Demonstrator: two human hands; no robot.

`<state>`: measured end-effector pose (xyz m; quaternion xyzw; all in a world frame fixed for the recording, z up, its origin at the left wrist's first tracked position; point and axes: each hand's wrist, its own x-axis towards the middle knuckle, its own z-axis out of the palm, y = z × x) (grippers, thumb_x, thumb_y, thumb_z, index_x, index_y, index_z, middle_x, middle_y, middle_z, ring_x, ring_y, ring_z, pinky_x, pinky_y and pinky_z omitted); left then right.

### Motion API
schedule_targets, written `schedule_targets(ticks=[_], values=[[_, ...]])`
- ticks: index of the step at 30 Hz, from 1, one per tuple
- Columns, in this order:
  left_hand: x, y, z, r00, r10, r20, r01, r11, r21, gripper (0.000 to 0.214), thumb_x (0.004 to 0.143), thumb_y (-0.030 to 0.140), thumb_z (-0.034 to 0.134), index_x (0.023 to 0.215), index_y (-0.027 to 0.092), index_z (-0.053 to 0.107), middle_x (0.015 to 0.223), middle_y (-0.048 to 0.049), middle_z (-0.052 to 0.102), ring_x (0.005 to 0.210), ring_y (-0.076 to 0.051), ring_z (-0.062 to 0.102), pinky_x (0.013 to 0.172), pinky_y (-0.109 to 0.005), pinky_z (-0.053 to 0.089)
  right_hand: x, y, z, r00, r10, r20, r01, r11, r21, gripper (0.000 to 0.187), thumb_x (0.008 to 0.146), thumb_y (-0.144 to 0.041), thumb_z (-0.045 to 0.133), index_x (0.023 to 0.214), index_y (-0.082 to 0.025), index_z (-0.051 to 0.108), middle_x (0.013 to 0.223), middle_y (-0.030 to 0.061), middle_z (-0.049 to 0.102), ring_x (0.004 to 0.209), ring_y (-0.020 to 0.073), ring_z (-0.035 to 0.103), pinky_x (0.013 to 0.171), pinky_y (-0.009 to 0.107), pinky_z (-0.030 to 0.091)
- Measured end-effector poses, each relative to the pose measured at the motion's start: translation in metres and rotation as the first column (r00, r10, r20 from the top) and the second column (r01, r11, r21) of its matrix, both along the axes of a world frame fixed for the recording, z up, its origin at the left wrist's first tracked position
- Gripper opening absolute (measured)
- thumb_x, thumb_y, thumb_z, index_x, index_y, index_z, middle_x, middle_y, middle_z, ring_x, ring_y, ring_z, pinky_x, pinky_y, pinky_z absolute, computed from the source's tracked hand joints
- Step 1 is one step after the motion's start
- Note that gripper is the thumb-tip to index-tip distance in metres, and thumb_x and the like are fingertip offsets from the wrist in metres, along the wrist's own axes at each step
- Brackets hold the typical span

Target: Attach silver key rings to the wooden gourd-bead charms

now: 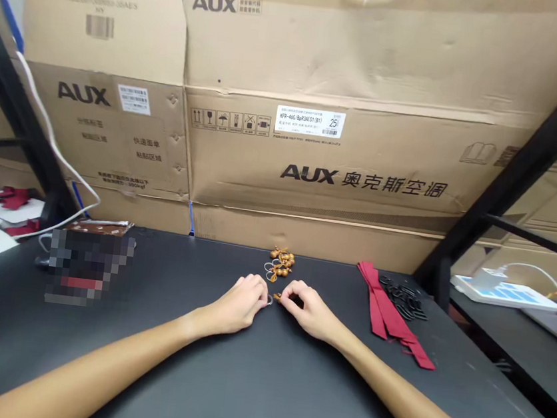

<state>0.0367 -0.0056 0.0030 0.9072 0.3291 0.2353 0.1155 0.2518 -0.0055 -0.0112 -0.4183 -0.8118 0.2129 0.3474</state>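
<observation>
My left hand [246,302] is closed at the middle of the dark table, its fingertips pinching a small silver ring [270,300]. Just to its right, my right hand [308,308] curls thumb and forefinger around a small orange-brown piece [277,297], mostly covered by the fingers. A narrow gap separates the fingertips of both hands; whether the ring and the brown piece are joined I cannot tell. Right behind the hands lies a small heap of brown beaded pendants [283,272], with silver rings at its left side.
Dark red ribbon strips [392,310] lie to the right, beside a heap of black clips or buckles [405,298]. A pixelated object [85,267] sits at left. Cardboard panels [315,153] stand along the back edge, between black metal posts. A white power strip [510,294] is far right.
</observation>
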Motion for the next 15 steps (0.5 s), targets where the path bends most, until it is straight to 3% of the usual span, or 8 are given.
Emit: schedule_targets(ticks=[7, 15], values=[[0.007, 0.004, -0.006, 0.98, 0.067, 0.185, -0.023, 0.973, -0.23, 0.021, 0.093, 0.021, 0.042, 0.075, 0.018, 0.052, 0.089, -0.0041, 0.058, 0.083, -0.016, 0.054, 0.081, -0.032, 0.045, -0.011, -0.01, 0.003, 0.971, 0.047, -0.236, -0.1, 0.971, -0.216, 0.024, 0.09, -0.042, 0.051, 0.08, -0.021, 0.055, 0.071, -0.0016, 0.055, 0.062, 0.0128, 0.053, 0.058, 0.026, 0.045], [0.009, 0.002, -0.008, 0.98, 0.089, 0.176, -0.045, 0.97, -0.239, 0.021, 0.094, 0.024, 0.042, 0.077, 0.018, 0.053, 0.091, -0.0038, 0.058, 0.085, -0.016, 0.053, 0.084, -0.033, 0.045, -0.014, -0.011, 0.004, 0.959, 0.055, -0.278, -0.125, 0.963, -0.238, 0.029, 0.089, -0.048, 0.052, 0.08, -0.021, 0.053, 0.067, -0.0026, 0.054, 0.058, 0.012, 0.052, 0.056, 0.025, 0.045]])
